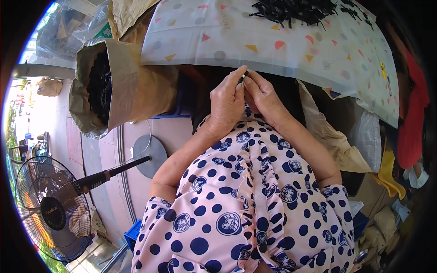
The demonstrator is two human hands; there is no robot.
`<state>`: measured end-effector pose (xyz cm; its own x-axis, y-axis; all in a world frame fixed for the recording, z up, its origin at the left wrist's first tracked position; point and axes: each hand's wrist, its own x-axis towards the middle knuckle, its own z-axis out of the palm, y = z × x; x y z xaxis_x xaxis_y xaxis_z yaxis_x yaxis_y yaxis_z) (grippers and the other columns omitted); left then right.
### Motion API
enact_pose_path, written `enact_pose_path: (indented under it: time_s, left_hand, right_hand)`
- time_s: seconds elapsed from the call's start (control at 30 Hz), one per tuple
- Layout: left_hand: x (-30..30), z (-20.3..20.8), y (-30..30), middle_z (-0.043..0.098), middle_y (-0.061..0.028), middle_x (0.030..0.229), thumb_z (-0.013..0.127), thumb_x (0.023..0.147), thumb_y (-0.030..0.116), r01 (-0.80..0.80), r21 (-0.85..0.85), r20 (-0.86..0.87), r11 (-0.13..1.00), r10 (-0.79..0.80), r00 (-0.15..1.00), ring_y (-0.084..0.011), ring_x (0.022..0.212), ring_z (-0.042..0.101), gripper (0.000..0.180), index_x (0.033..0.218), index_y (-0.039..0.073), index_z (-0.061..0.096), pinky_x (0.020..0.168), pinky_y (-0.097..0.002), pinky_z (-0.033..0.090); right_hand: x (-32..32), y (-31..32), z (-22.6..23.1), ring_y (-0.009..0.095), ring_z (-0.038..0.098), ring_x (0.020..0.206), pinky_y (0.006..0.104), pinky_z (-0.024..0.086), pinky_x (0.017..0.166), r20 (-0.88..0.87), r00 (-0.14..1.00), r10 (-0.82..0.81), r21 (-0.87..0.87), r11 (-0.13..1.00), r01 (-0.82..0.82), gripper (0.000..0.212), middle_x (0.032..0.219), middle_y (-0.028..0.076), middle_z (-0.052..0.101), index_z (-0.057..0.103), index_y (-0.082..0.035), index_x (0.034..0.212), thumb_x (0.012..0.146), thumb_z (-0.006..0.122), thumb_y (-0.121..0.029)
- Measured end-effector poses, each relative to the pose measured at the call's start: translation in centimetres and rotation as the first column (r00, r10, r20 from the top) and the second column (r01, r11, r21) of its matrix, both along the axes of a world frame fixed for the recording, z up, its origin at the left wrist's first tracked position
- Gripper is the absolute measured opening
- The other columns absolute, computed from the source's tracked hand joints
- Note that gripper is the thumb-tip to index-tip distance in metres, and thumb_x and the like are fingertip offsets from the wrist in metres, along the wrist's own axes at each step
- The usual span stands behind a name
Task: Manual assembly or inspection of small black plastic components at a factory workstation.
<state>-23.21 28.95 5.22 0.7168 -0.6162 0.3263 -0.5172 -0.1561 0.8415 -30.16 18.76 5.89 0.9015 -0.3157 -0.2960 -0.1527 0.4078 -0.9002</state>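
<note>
Beside patterned cloth, left hand and right hand, nearly closed, pinch a dark piece, long axis unclear.

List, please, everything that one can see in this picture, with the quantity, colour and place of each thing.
Table cover: one, white with coloured shapes, top
Loose pieces: many, black, piled on the cover
Paper sack: one, brown, left of the hands
Sack contents: uncountable, black, inside the sack
Clear plastic: at least one bag, upper left
Standing fan: one, black, lower left
Red cloth: one, red, right edge
Yellow cloth-like item: one, yellow, below the red cloth
Shirt: one, pink with dark dots, worn
Small piece: one, dark with pale spot, between the hands
Left hand: one, bare, near the cover's edge
Right hand: one, bare, beside the left
</note>
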Motion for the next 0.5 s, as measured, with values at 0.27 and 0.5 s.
enact_pose_path:
  time_s: [0.27,0.5]
  left_hand:
    - [1.5,1.7,1.2,0.063,-0.0148,0.09,0.047,0.09,-0.001,0.208,0.014,-0.358,0.978,-0.19,0.914,-0.0219,0.073,0.065,0.037,0.127,0.004,0.045,0.066,-0.0296,0.052]
    - [0.9,3.1,1.7,0.063,-0.0143,0.091,0.044,0.097,0.014,0.195,-0.518,-0.793,0.833,-0.553,0.256,-0.0187,0.075,0.066,0.037,0.134,0.007,0.038,0.062,-0.023,0.053]
  right_hand:
    - [-1.1,-3.5,1.5,-0.001,0.032,0.048,0.0158,0.022,0.042,0.018,0.975,0.221,-0.18,0.96,-0.214,0.028,0.063,-0.009,0.043,0.054,-0.004,0.118,0.097,0.048,-0.021]
    - [-2.0,-3.5,0.2,-0.001,0.032,0.046,0.0157,0.021,0.041,0.185,0.968,0.168,0.15,0.969,-0.197,0.017,0.062,-0.008,0.045,0.058,-0.007,0.1,0.094,0.055,-0.022]
